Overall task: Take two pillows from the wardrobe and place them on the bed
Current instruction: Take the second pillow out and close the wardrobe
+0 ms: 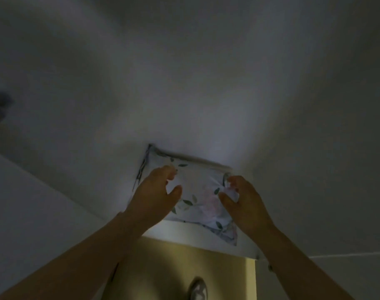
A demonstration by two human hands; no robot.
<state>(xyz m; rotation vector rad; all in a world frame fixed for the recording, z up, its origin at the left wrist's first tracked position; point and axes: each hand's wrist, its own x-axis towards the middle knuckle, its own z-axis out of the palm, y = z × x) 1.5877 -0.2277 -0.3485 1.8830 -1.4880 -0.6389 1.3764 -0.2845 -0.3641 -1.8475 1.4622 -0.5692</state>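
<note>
Two bare forearms rise from the bottom corners of the frame. The left hand (154, 191) grips the left side of a soft white pillow printed with green leaves and pale pink flowers (201, 195), fingers curled over it and thumb pressed into its face. The right hand (244, 202) pinches a bunched fold of the cover at the right side. The pillow sits high at the centre of the frame, on the white top ledge of the wardrobe (184, 232), pressed close under the white painted ceiling (184, 83). Below the ledge are a pale yellow panel (173, 267) and a round metal fitting (198, 289). By the look of it, this is an early step: one pillow is gripped but not yet lifted clear. No second pillow or bed is in view, so the carrying and placing remain
</note>
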